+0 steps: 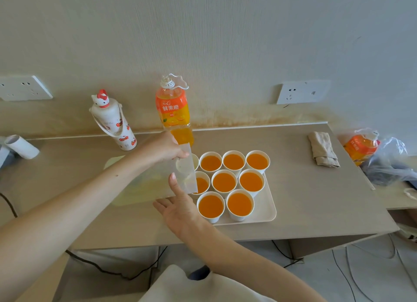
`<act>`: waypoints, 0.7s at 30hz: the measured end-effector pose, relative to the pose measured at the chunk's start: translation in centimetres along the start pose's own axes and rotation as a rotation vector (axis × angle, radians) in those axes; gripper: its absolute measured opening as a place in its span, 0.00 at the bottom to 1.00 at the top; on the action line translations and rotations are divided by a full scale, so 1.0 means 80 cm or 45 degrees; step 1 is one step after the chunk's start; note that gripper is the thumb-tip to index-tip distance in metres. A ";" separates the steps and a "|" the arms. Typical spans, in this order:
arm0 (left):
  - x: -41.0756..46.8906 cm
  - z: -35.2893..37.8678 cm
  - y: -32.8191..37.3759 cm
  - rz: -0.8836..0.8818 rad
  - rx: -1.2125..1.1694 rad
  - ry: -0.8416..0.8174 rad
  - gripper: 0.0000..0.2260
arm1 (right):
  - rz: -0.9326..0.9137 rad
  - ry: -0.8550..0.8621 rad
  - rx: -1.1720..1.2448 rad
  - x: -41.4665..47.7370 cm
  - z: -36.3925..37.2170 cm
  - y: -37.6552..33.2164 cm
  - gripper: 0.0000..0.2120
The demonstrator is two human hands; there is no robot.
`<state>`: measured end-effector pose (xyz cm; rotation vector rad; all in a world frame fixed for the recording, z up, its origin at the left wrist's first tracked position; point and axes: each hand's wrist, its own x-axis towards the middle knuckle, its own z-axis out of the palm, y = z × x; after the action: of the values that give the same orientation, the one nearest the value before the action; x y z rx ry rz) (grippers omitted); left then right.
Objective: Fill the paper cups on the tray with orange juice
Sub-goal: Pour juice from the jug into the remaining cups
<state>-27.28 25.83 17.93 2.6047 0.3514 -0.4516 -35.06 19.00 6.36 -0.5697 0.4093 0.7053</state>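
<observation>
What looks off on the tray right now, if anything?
The back-left cup, half hidden behind the translucent sheet that the left hand and right hand hold, looks white inside, not orange like the other eight, so it seems unfilled. The juice bottle behind stands uncapped. No spill shows on the tray.

A: Checked paper cups [224, 182]: white paper, matt. Under them, tray [268, 211]: cream, smooth, matt, plastic by look.
B: Logged. Tall bottle [172, 107]: clear glossy plastic, shiny orange label. And bench [304, 200]?
A: Wood-look, smooth, matt. Folded rag [323, 148]: beige cloth, rough.
B: Add sheet [187, 173]: thin, translucent, frosted plastic. Also wall [225, 42]: finely ribbed, matt.
</observation>
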 end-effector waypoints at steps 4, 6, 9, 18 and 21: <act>-0.002 0.000 0.002 0.010 0.010 -0.004 0.16 | -0.008 0.028 0.027 -0.003 0.003 -0.002 0.26; -0.002 0.001 0.002 0.010 0.015 0.002 0.16 | -0.007 0.040 0.030 -0.004 0.004 -0.002 0.25; -0.001 0.001 0.003 0.009 0.019 0.006 0.16 | -0.004 0.056 0.026 -0.005 0.003 -0.003 0.27; 0.000 0.002 0.001 0.006 0.032 0.007 0.15 | 0.007 0.061 0.022 -0.002 0.003 -0.003 0.33; 0.000 0.001 0.002 0.015 0.026 0.014 0.15 | -0.001 0.048 0.020 -0.001 0.003 -0.004 0.31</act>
<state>-27.29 25.67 17.94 2.6286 0.3364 -0.4388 -34.87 18.91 6.72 -0.5691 0.4489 0.6910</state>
